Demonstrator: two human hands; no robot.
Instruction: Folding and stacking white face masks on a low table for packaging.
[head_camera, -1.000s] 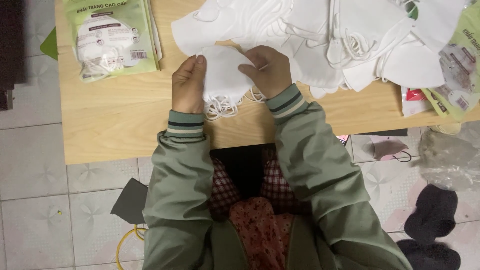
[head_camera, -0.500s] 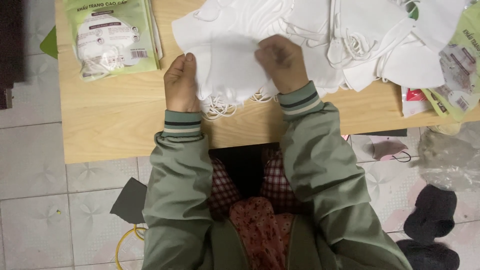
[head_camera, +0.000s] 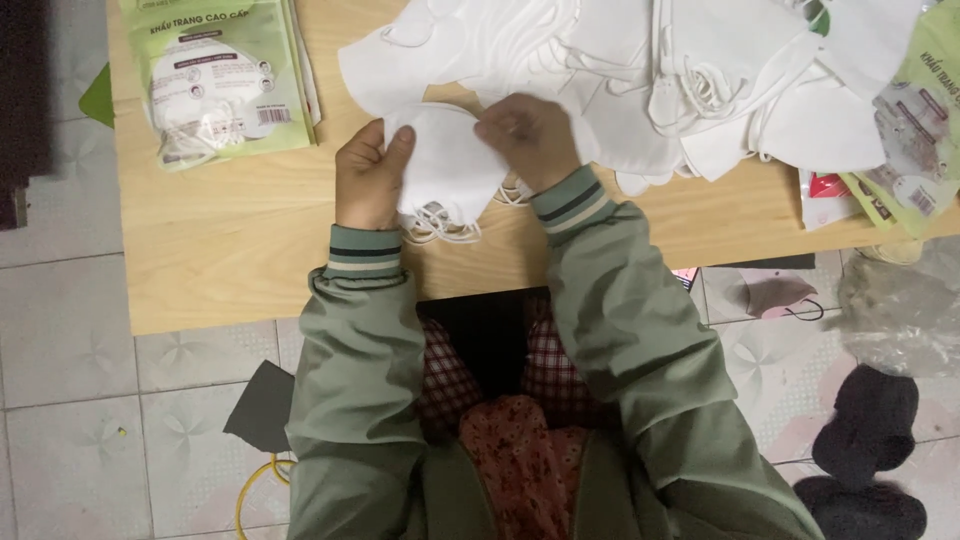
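A small stack of white folded fabric face masks (head_camera: 445, 165), soft and curved with thin elastic loops trailing at the lower edge, lies on the pale wooden table (head_camera: 230, 250). The left hand (head_camera: 368, 180) grips its left edge, and the right hand (head_camera: 535, 140) pinches its upper right corner. A loose heap of similar white masks (head_camera: 680, 90) spreads just behind.

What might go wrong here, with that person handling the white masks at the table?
The white mask held between the left hand and right hand has loose ear loops dangling, which could snag or tangle. The big mask pile lies right beside it, so masks might get dragged along or slide off the wooden table.
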